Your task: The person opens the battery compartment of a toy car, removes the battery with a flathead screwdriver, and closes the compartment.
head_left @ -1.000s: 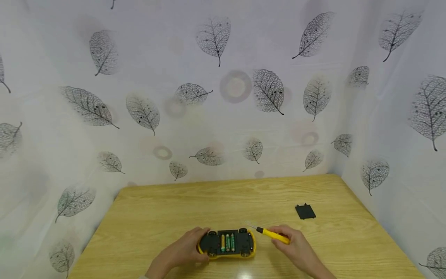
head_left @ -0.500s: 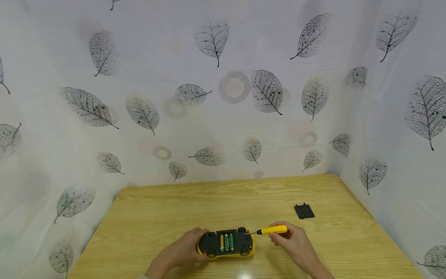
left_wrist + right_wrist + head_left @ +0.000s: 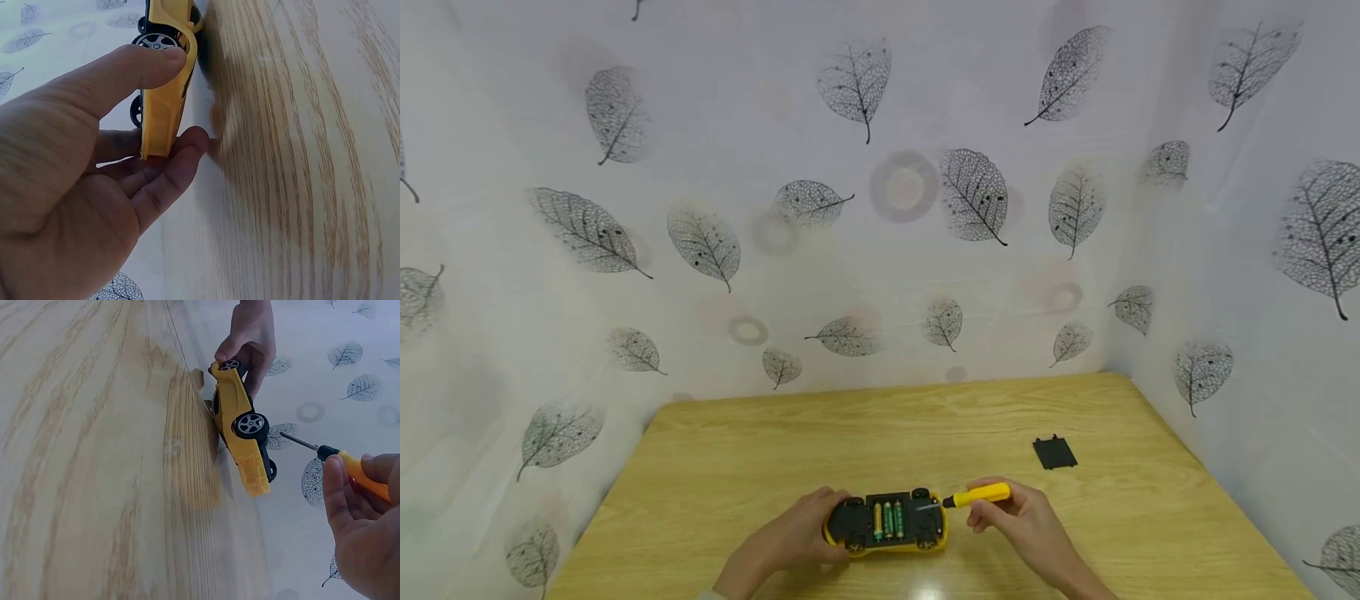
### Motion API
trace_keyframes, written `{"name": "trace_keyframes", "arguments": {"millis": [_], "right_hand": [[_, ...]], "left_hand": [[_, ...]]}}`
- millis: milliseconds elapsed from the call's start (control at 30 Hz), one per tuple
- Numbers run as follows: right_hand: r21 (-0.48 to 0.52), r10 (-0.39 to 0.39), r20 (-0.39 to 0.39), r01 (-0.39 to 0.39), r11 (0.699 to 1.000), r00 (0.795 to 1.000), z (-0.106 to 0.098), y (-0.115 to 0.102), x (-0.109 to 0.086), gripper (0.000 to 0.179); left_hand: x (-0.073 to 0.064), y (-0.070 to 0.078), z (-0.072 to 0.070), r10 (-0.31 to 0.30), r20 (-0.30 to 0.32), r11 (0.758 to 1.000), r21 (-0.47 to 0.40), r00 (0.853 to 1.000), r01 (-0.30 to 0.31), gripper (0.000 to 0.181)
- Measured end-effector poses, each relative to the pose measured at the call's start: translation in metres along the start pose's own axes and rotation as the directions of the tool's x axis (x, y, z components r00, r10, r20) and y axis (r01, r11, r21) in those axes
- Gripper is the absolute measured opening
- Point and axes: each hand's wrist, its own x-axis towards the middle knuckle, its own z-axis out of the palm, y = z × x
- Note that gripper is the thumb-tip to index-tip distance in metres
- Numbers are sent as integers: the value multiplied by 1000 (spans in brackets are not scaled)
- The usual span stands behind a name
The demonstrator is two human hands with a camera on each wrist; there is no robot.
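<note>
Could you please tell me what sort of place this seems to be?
Probably an improvised indoor workspace, though I can't be sure: a wood-grain table, a leaf-printed backdrop rising behind and beside it, and a yellow screwdriver in the right hand.

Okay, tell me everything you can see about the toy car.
The toy car has a yellow body, plastic by its look, a black underside and black wheels with grey spokes. It is upside down, wheels up, on or just above the table. Three mostly green cells lie side by side, uncovered, in its underside. The left hand grips one end; the tip of the screwdriver is over the other, not touching.
</note>
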Motion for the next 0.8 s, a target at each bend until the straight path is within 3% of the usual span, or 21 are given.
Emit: {"name": "trace_keyframes", "arguments": {"millis": [300, 533, 800], "right_hand": [[-8, -5, 75, 5, 1000, 997, 6, -1, -1, 36], [-64, -112, 135, 121, 991, 985, 15, -3, -1, 30], [-63, -162, 186, 177, 982, 969, 20, -2, 2, 29]], "left_hand": [[1, 1, 2, 7, -2, 1000, -1, 1000, -7, 66], [0, 3, 2, 6, -6, 1000, 14, 1000, -6, 66], [0, 4, 1, -4, -4, 1000, 16, 1000, 4, 68]]}}
